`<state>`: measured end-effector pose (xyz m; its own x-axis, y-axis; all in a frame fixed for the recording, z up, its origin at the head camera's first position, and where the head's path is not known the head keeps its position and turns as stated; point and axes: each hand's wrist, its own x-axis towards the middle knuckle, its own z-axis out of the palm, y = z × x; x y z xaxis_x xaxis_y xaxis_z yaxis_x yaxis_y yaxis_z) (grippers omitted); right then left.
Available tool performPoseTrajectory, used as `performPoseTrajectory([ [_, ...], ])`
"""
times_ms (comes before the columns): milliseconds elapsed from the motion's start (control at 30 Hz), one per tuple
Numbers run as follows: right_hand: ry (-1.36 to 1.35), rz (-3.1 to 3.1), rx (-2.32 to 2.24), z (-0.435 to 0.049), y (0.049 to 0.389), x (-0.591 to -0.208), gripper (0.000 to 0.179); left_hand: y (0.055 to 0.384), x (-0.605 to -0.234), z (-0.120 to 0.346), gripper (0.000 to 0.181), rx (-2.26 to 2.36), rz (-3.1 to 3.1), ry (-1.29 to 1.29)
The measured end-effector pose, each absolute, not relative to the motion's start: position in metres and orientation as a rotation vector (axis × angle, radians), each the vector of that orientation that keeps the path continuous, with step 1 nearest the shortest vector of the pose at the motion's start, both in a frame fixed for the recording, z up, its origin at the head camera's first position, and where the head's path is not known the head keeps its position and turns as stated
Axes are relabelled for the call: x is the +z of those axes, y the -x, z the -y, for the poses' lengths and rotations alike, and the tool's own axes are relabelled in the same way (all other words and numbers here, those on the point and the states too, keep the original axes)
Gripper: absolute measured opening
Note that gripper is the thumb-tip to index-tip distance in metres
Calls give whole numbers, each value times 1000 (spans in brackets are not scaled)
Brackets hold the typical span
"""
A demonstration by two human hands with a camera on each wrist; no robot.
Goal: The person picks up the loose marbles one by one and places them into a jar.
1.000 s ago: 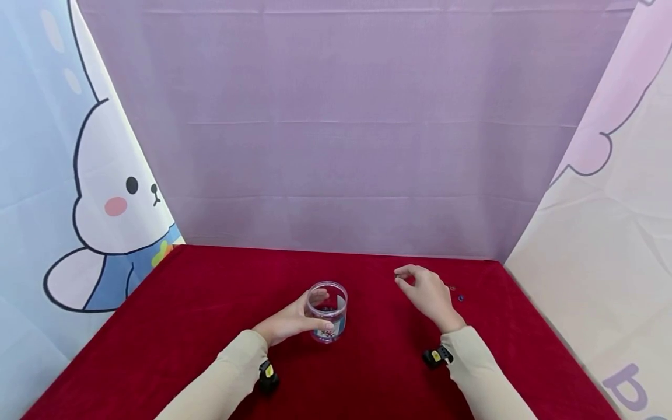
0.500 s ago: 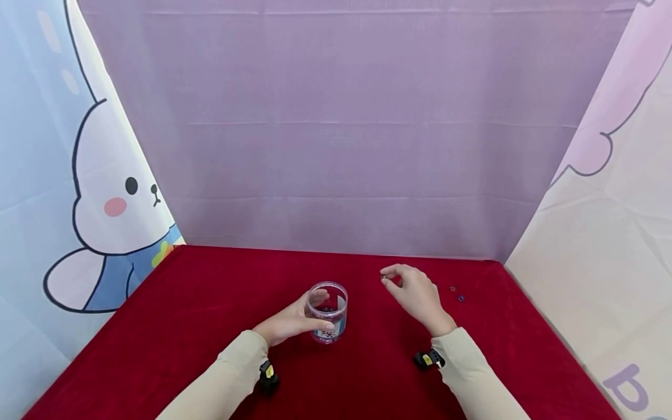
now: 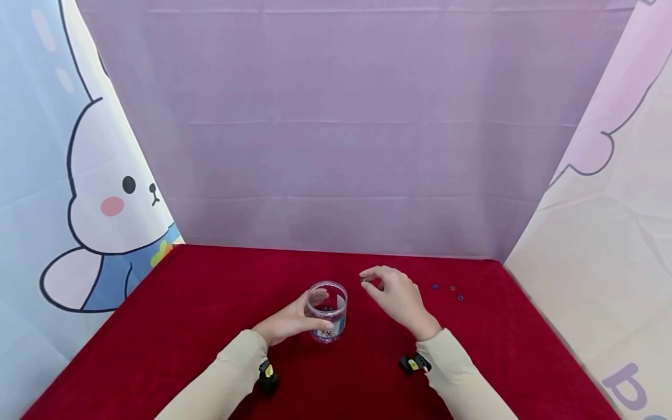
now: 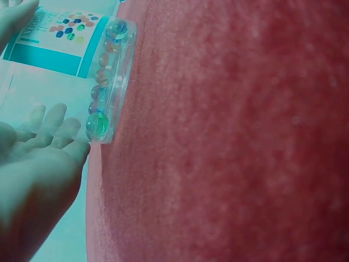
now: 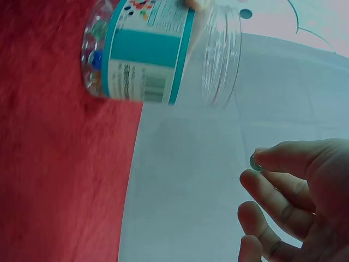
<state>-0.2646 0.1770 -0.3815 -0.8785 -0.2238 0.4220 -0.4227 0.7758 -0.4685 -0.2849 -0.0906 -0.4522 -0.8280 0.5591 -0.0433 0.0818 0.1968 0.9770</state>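
A clear plastic jar [image 3: 340,319], lidless and upright on the red cloth, has a teal and white label [image 5: 144,49]. My left hand [image 3: 287,322] grips its side, thumb in front and fingers around the far side. Several glass marbles [image 4: 98,125] lie along the jar's bottom. To the right of the jar and above the cloth, my right hand [image 3: 399,297] pinches a small glass marble [image 5: 254,162] between thumb and index finger. The other fingers of that hand are loosely bent. Fingers and thumb hide part of this marble.
Three loose marbles lie right of my right hand: a blue marble [image 3: 435,286], a reddish marble [image 3: 452,287] and another blue marble [image 3: 460,297]. Red cloth [image 3: 236,280] covers the table. A purple curtain [image 3: 336,146] stands behind it, with printed sheets at both sides.
My right hand has moved left with the pinched marble, closer to the jar. A blue marble on the cloth, hidden behind that hand before, now shows. The left hand and jar stay put.
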Motion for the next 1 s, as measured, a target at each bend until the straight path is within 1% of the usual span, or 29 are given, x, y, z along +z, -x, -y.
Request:
performPoseTrajectory([
  [467, -654, 2561, 858, -144, 257, -382, 23, 284, -449, 92, 84, 1682, -2059, -599],
  [633, -698, 2549, 875, -136, 254, -383, 21, 283, -448, 91, 86, 1691, -2039, -612],
  [1000, -727, 2564, 928, -126, 253, -379, 19, 283, -445, 93, 84, 1696, -1997, -625],
])
